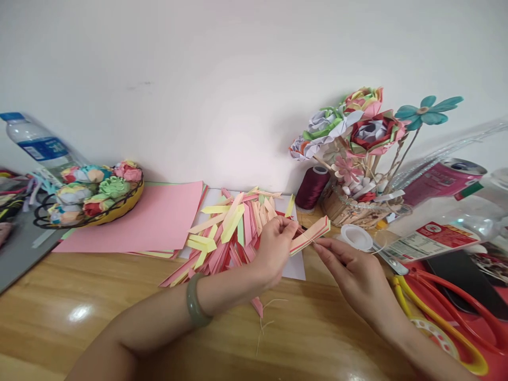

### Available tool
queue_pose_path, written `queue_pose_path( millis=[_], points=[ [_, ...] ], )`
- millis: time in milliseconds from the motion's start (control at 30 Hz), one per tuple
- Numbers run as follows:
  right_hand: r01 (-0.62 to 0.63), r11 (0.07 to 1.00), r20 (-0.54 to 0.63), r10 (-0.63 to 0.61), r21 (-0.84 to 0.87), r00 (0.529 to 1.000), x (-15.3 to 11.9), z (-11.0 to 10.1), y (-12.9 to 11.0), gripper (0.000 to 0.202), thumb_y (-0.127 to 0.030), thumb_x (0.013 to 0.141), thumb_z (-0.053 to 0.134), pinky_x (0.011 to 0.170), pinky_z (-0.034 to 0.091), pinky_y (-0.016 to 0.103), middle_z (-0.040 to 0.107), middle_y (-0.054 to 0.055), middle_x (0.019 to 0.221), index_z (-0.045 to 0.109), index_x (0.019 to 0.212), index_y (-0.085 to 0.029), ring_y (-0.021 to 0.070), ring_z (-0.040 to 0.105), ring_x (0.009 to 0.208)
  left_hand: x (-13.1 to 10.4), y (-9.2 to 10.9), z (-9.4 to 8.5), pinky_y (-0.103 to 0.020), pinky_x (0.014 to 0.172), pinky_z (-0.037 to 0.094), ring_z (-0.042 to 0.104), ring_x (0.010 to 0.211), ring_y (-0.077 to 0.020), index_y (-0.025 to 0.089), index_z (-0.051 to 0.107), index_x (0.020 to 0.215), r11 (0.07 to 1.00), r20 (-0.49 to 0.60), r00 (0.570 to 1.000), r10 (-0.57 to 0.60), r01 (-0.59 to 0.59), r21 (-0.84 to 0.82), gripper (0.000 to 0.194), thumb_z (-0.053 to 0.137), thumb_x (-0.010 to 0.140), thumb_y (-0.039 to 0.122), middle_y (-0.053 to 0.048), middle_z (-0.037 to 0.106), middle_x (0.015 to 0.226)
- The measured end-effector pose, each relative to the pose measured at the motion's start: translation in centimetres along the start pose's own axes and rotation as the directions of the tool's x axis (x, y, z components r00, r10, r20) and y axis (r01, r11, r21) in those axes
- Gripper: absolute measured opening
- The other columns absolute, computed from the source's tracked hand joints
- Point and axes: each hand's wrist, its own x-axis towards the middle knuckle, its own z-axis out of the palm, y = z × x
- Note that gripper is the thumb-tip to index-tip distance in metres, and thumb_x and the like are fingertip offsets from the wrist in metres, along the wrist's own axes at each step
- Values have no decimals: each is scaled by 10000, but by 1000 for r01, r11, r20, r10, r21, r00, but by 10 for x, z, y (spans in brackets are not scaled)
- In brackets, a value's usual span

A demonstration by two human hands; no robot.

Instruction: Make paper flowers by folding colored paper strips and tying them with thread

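My left hand (278, 246), with a green bangle (195, 300) on the wrist, is closed on a small bundle of folded paper strips (311, 235) in peach, red and yellow-green. A thin thread (307, 238) crosses the bundle near its middle. My right hand (351, 264) pinches this thread close to the bundle's lower side. Beneath and behind my left hand spreads a heap of folded paper strips (234, 225) in pink, yellow, peach and red, lying on white paper (296, 267). Short loose thread pieces (262, 328) lie on the wooden table in front.
A basket of paper flowers (137, 196) sits on pink sheets (159, 217) at left, by a water bottle (37, 143). At right stand a maroon thread spool (312, 188), a holder with paper flowers (345, 209), a pink can (440, 180) and large scissors (448, 307).
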Motion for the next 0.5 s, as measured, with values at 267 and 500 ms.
queue_pose_path(
  millis=[267,500],
  points=[
    [116,975,-37,-125,-187,991,-6,9,-2,264,-306,879,363,486,429,251,685,27,713,594,917,-183,162,623,548,-1,0,1,-257,696,363,475,696,-114,152,476,647,999,0,1000,-19,19,-30,147,465,776,222,-2,500,699],
    [142,970,-97,-164,-198,982,-8,11,-7,275,-294,885,347,449,425,237,669,32,650,566,966,-147,150,606,492,-5,6,4,-243,666,355,459,645,-98,146,475,665,989,-3,998,-65,64,-131,141,464,789,212,3,494,680]
  ],
)
